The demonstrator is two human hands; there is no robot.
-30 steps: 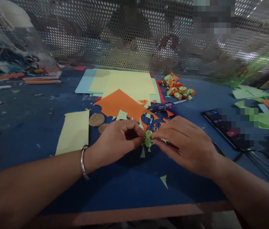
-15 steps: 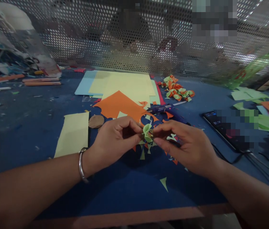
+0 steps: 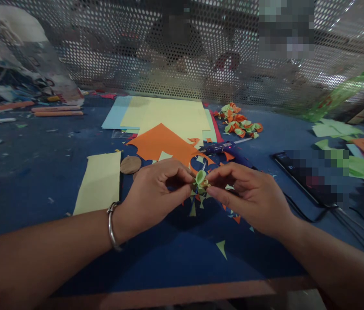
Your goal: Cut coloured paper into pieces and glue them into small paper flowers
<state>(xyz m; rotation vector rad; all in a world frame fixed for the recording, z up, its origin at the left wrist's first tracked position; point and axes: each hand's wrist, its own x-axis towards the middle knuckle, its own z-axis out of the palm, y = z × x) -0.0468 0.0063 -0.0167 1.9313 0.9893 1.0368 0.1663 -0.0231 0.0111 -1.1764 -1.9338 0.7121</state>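
Between my hands is a small light-green paper flower (image 3: pixel 200 178) with curled petals and a yellowish curl at its right side. My left hand (image 3: pixel 165 185), with a silver bangle at the wrist, pinches the flower's left side between thumb and forefinger. From the right, my right hand (image 3: pixel 249 193) closes thumb and forefinger on the flower's other edge. Paper scraps (image 3: pixel 193 209) in green and orange lie on the blue table beneath. Just beyond the hands are a cut orange sheet (image 3: pixel 162 140) and a dark blue glue gun (image 3: pixel 217 148).
Pale yellow sheets (image 3: pixel 169 113) lie at the back, with a pile of orange and green paper flowers (image 3: pixel 238 120) to their right. A phone (image 3: pixel 304 178) with cables lies right. Left are a yellow strip (image 3: pixel 99 183) and wooden disc (image 3: pixel 130 164). A perforated metal screen (image 3: pixel 120 56) stands behind.
The flower has turned slightly between my fingers, so its yellowish curl shows more on the right. My right fingertips have moved in a little and now touch it.
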